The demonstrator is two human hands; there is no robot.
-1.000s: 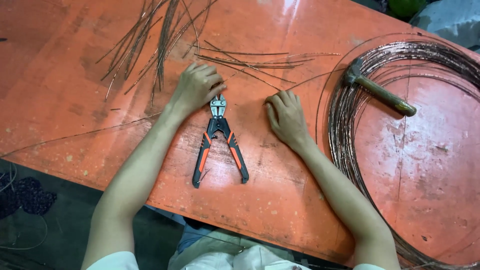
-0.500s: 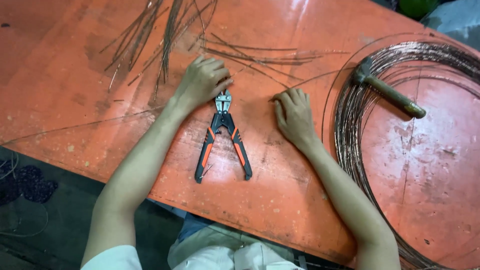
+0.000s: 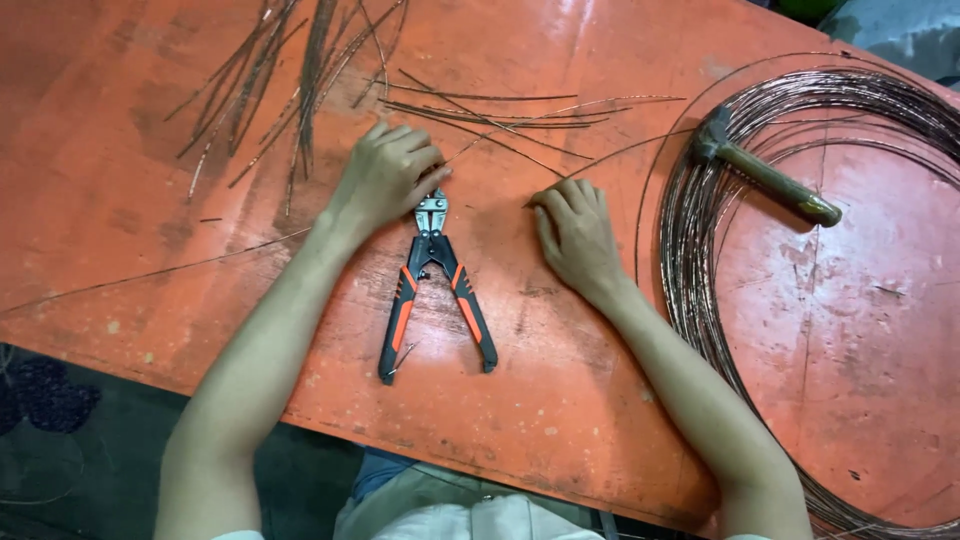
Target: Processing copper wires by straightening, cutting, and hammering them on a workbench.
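Both of my hands have crept a little up the surface since a second ago: my left hand has slid from beside the cutter's head up to just above it, and my right hand has edged along with it, fingers now curled tighter at the wire's end.

Judging by what lies here, a good share of the cutting looks done. A spread of cut wire pieces sits at the far left, and a second bunch of longer straight wires lies ahead of my hands. Plenty is left, though: the big wire coil at my right looks hardly diminished, with a hammer resting across it.

My left hand is loosely cupped, fingers bent and close together, knuckles up, its fingertips touching or nearly touching the head of the bolt cutter. I cannot tell whether it pinches a strand beneath. The cutter lies flat between my forearms, orange-and-black handles splayed apart toward me, unheld.

My right hand lies knuckles up with fingers curled under, pressing down on a thin wire strand that runs off toward the coil. Whether the fingertips pinch it or merely pin it to the surface is hidden.
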